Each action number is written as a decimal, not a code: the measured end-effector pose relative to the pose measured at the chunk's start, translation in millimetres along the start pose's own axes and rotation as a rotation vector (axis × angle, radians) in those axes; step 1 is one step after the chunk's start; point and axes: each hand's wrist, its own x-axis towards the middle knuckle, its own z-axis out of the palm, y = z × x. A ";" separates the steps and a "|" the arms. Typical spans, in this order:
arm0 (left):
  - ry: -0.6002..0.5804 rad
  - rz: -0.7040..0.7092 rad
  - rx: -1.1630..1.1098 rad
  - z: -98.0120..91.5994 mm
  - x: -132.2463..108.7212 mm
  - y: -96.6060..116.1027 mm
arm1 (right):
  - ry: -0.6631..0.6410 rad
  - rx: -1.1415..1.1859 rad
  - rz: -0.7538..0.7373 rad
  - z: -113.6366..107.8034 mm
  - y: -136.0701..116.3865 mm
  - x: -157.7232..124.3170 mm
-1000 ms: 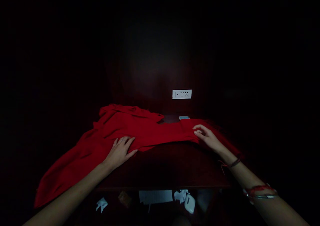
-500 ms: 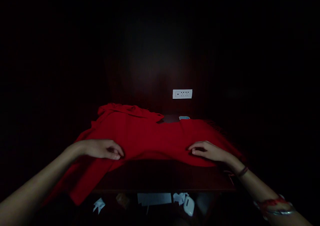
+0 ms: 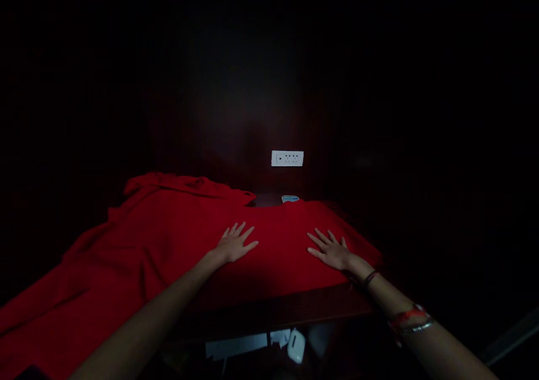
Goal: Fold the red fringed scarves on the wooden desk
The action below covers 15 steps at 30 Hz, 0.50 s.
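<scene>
A large red cloth [image 3: 168, 239] covers most of a dark wooden desk [image 3: 290, 307] and drapes off toward the lower left. Its left part is bunched and creased, while the middle between my hands looks smoother. My left hand [image 3: 234, 245] lies flat on the cloth near the middle, fingers spread. To the right, my right hand [image 3: 330, 250] also rests flat on it with fingers apart. Neither hand grips the fabric. Bracelets circle my right wrist and forearm.
Behind the cloth lies a phone [image 3: 290, 198] at the desk's back edge. A white wall socket [image 3: 287, 158] is on the dark wall. Below the desk's front edge are a white rounded case [image 3: 296, 346] and pale papers [image 3: 238, 346]. The surroundings are very dark.
Both hands have gone from curled fingers to flat, spread palms on the cloth. The cloth's front edge has come nearer the desk's edge, and more cloth spreads to the lower left.
</scene>
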 end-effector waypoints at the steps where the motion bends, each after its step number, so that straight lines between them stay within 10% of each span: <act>1: -0.033 0.001 0.001 -1.3 0.3 -3.1 | -0.035 -0.001 0.009 -4.9 1.3 -2.0; 6: -0.192 0.061 0.065 -40.0 14.0 1.2 | -0.017 0.056 -0.233 -52.4 8.7 16.0; 10: 0.025 0.079 0.118 -67.9 57.0 16.6 | 0.233 -0.058 -0.138 -94.4 20.1 60.4; 15: 0.050 0.030 0.169 -62.8 114.0 18.3 | 0.172 -0.116 -0.080 -102.0 38.0 114.9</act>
